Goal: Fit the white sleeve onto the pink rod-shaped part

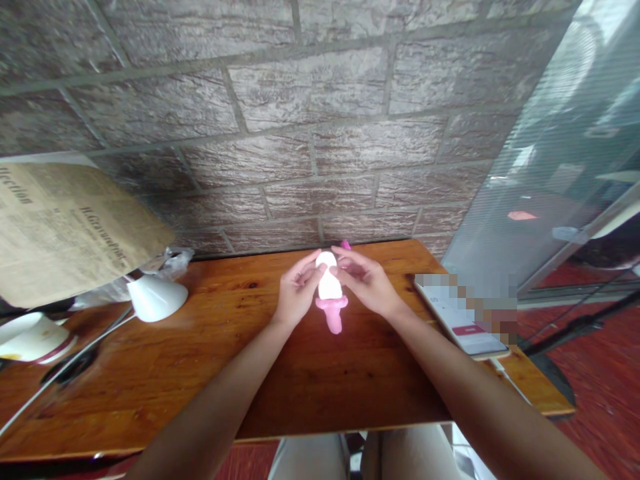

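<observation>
A small white rounded piece (329,279) is held between both hands above the wooden table. My left hand (299,285) grips its left side, with the thumb on its front and the fingers behind. On the opposite side, my right hand (367,280) presses its thumb against the white piece in the same way. Directly below the white piece is a pink piece (333,317) with a crossbar-like top and a narrow lower end; whether the two are joined I cannot tell. Behind my right fingers a bright pink bit (346,245) shows, mostly hidden.
On the right of the wooden table (210,373) lies a phone (457,320) with a white cable. To the left are a white cone-shaped lamp head (157,298), a paper cup (33,339) and a printed paper bag (70,230). A brick-patterned wall (310,153) rises behind the table.
</observation>
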`<state>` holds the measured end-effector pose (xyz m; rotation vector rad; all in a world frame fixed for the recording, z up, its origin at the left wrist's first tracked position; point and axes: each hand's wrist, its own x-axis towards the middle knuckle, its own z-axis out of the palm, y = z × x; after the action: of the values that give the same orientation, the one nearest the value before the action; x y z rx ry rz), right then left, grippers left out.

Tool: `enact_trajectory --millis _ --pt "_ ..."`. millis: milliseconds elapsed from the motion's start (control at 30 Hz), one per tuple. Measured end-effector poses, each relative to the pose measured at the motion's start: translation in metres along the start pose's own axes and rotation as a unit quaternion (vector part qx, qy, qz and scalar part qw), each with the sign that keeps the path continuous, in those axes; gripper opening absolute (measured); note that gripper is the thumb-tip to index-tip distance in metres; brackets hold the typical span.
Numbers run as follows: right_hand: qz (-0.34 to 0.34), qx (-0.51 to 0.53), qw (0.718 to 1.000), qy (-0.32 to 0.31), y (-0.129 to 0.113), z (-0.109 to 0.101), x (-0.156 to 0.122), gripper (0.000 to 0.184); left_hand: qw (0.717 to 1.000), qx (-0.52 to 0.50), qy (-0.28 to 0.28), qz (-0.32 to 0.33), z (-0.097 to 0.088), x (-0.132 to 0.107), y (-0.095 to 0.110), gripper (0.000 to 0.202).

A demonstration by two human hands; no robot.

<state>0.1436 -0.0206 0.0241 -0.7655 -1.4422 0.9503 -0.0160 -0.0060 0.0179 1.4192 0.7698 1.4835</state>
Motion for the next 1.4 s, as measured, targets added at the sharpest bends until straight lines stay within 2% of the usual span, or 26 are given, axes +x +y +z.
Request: enact_trajectory --millis 200,300,433,533,700,800,900,1033,1167,1267,1400 --pt "-0.013 -0.008 1.0 -0.024 0.003 0.001 -0.002 0.038 1.0 0.007 -0.027 0.008 -0.001 -0.002 -0.003 0.039" --pt "-0.022 -0.019 0.999 -0.025 0.005 0.001 -0.002 0.039 1.0 0.012 -0.022 0.011 -0.001 -0.002 -0.003 0.04" --pt "-0.047 -0.071 0.996 -0.029 0.004 -0.001 -0.003 0.04 1.0 0.008 -0.017 0.002 0.001 -0.002 0.0 0.044" --pt "-0.057 -0.102 0.992 -0.042 0.003 -0.003 -0.004 0.04 1.0 0.007 -0.026 0.005 0.0 -0.003 0.002 0.036" --pt "-0.052 -0.091 0.993 -0.053 0.001 -0.002 -0.005 0.04 1.0 -0.007 -0.029 -0.003 -0.001 -0.003 0.001 0.032" --pt "-0.049 -0.072 0.995 -0.053 -0.002 -0.001 -0.004 0.043 0.998 -0.044 -0.031 -0.035 0.0 -0.002 0.001 0.031" --pt "-0.025 -0.031 0.998 -0.042 -0.009 -0.004 -0.001 0.042 0.99 -0.084 -0.03 -0.107 0.002 0.0 0.004 0.032" --pt "0.073 0.086 0.992 -0.059 -0.014 -0.012 0.002 0.034 0.973 -0.106 -0.063 -0.195 0.005 -0.002 0.011 0.035" --pt "0.138 0.167 0.967 -0.133 -0.014 -0.019 0.002 0.03 0.965 -0.117 -0.075 -0.221 0.007 -0.005 0.017 0.043" --pt "0.142 0.18 0.958 -0.172 -0.015 -0.022 0.001 0.034 0.96 -0.117 -0.093 -0.239 0.006 -0.007 0.019 0.044" --pt "0.137 0.186 0.954 -0.192 -0.013 -0.023 0.001 0.038 0.96 -0.113 -0.11 -0.233 0.004 -0.007 0.017 0.042"
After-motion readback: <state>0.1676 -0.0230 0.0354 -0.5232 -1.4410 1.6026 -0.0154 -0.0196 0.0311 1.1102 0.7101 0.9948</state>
